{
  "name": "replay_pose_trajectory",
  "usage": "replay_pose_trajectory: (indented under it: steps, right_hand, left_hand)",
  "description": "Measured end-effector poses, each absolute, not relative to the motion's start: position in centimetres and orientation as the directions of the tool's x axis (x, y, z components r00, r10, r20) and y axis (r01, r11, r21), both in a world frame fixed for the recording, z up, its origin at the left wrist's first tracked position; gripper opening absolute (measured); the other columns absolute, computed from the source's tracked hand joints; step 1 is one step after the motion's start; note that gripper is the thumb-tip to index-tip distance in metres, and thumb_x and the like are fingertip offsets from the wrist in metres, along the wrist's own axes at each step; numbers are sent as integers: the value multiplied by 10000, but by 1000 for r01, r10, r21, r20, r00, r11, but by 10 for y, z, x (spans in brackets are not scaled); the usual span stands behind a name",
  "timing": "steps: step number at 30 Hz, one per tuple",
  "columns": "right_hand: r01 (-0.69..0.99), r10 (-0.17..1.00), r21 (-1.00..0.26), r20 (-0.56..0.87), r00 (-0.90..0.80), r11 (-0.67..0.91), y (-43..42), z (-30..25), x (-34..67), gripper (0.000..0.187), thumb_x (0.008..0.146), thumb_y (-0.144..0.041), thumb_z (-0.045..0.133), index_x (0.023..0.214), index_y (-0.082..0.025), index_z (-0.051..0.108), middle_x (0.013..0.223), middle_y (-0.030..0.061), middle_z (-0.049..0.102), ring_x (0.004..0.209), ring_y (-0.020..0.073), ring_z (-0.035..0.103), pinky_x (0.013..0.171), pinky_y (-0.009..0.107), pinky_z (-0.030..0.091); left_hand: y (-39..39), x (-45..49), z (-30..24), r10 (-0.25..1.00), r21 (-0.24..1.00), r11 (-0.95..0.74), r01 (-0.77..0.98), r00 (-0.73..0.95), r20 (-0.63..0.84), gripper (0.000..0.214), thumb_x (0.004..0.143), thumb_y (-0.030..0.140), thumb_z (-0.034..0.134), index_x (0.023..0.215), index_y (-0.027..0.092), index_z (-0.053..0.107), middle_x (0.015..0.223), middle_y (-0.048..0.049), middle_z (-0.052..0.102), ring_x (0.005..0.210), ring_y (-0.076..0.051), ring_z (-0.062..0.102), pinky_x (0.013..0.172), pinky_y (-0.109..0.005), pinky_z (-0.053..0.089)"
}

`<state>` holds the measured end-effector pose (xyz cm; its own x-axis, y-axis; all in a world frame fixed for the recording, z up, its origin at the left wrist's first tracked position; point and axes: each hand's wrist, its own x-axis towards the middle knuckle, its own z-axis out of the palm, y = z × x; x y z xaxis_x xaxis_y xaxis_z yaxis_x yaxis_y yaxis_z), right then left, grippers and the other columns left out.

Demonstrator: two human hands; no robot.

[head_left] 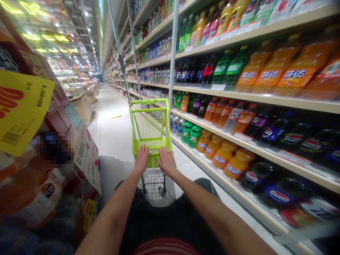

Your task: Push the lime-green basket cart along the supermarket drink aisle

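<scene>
A lime-green shopping cart [135, 132] stands straight in front of me, with a mesh basket and dark legs on small wheels. My left hand [142, 158] grips the near rim on its left side, fingers folded over the edge. On the right side of the same rim, my right hand [166, 162] holds on in a similar way. The palms and thumbs are partly hidden from above. Nothing shows inside the visible part of the basket.
Long shelves [247, 94] of soft drink bottles line the right side. A yellow price sign [25, 109] and stacked goods crowd the near left. White floor [108, 106] runs ahead past display counters [79, 108]. A thin grey pole [121, 60] rises beyond the cart.
</scene>
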<state>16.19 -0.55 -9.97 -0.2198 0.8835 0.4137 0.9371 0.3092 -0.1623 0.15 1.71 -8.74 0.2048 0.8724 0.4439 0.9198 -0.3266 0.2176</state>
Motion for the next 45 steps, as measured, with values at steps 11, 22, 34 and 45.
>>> replay_pose_trajectory:
  steps: [11,22,34,45]
  right_hand:
    - [925,897,-147,337,-286,350,-9,-89,159,505,821,-193,394,1324,-237,372,1410,105,331,1308,288,228,1006,572,129]
    - [942,907,-164,360,-220,293,-7,-91,161,588,765,-139,379,1346,-76,319,1432,128,278,1329,265,174,1050,513,91]
    - [950,912,-111,332,-242,293,-7,-99,161,599,768,-142,365,1358,-67,290,1449,121,235,1338,266,145,1051,525,108]
    - [923,888,-105,331,-318,370,-7,-88,147,606,763,-173,391,1354,-82,300,1436,119,271,1330,263,181,1055,529,93]
  left_hand:
    - [1,38,-81,920,291,-180,940,56,387,425,805,242,435,1210,116,452,1315,-180,448,1239,-281,380,1025,-540,232]
    - [14,-26,-67,867,219,-155,963,27,498,423,801,18,303,1154,118,514,1326,-152,446,1291,-233,312,1055,-453,254]
    - [-6,22,-90,835,83,-360,929,281,472,441,811,194,433,1251,167,447,1412,-110,336,1318,-283,242,1046,-524,234]
    - [17,8,-114,765,136,-397,908,246,596,333,876,190,347,1168,128,494,1323,-167,442,1292,-257,305,1017,-465,325]
